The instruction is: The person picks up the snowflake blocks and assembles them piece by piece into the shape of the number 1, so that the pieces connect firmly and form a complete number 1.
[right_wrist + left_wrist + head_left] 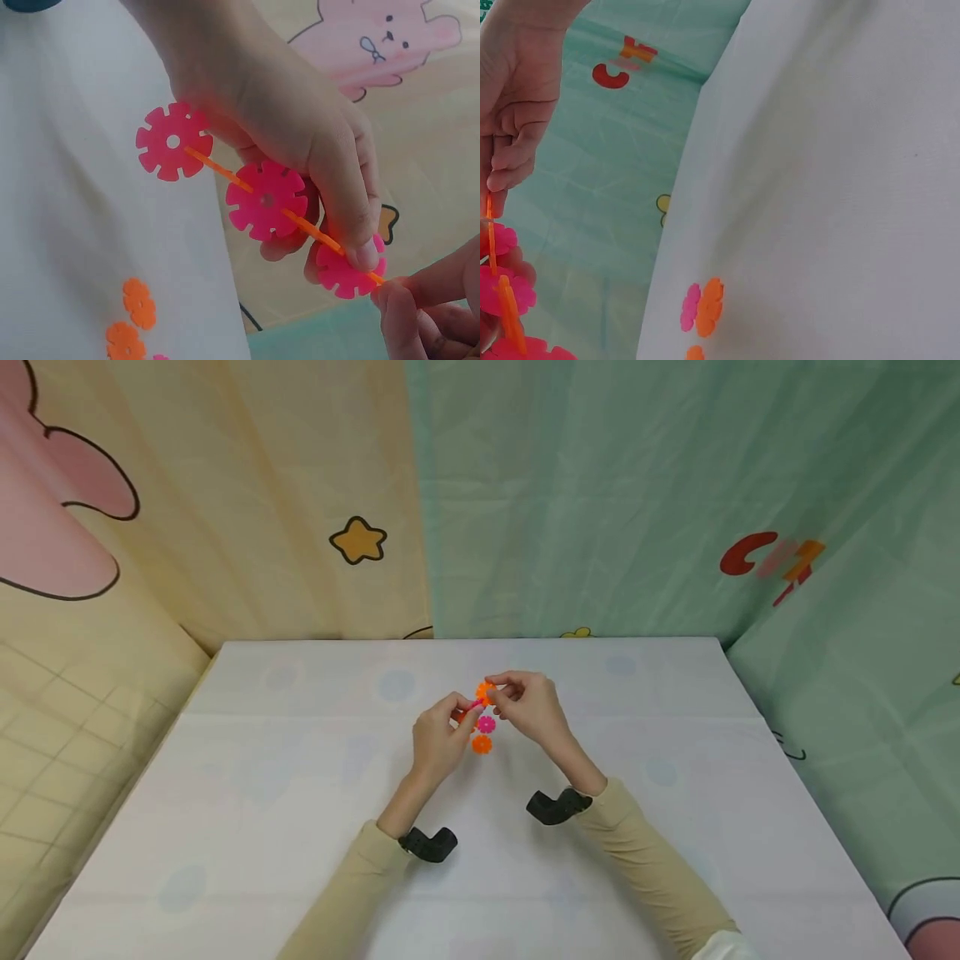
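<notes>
My left hand (pixel 438 739) holds a chain of notched flower-shaped plastic discs, its thumb pressed on a pink disc (pixel 341 274). Farther along the same chain are a middle pink disc (pixel 247 214) and an end pink disc (pixel 156 148), joined by orange discs seen edge-on. My right hand (pixel 531 706) pinches an orange disc (pixel 482 690) at the chain's other end, where it meets the pink disc under the left thumb. How deep the slots engage there is hidden by fingers.
On the white table (pixel 300 827), just below the hands, lie a loose pink disc (pixel 487 724) and an orange disc (pixel 482 744). Another orange disc (pixel 139 304) lies close to them. Printed curtains (pixel 562 510) stand behind the table.
</notes>
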A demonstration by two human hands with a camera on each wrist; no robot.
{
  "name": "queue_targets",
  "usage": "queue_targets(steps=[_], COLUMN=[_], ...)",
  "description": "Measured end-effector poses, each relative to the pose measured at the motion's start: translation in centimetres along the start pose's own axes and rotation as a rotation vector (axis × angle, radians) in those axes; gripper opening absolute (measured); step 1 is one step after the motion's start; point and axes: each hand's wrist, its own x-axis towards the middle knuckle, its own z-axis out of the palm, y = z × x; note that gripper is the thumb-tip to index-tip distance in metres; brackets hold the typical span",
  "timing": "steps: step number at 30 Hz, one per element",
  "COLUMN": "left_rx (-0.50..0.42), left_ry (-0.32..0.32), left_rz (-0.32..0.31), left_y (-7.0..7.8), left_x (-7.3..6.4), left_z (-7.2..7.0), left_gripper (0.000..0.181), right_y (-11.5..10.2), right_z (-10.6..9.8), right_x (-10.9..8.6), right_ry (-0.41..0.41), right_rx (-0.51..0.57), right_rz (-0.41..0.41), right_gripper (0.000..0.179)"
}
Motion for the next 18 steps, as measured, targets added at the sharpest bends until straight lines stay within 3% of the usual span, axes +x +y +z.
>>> queue_targets(steps=[5,10,18], left_rx=[0.026,0.042,0.009], left_ry=[-0.016,-0.079,-0.182], left_rz=[-0.005,-0.044,-0.123], left_y=[0.1,0.0,-0.3], left_x=[0.1,0.1,0.6], left_z=[-0.1,-0.4,-1.0], left_gripper=[0.015,0.016,0.015], right_y=[0.2,0.7,1.5], right_z=[0.1,0.3,-0.9], right_x=[-0.1,0.0,0.2], right_ry=[-0.013,-0.027,-0.147], right_rx=[0.045,0.068,0.089], right_rz=[0.045,0.071,0.154], right_gripper=[0.02,0.021,0.027])
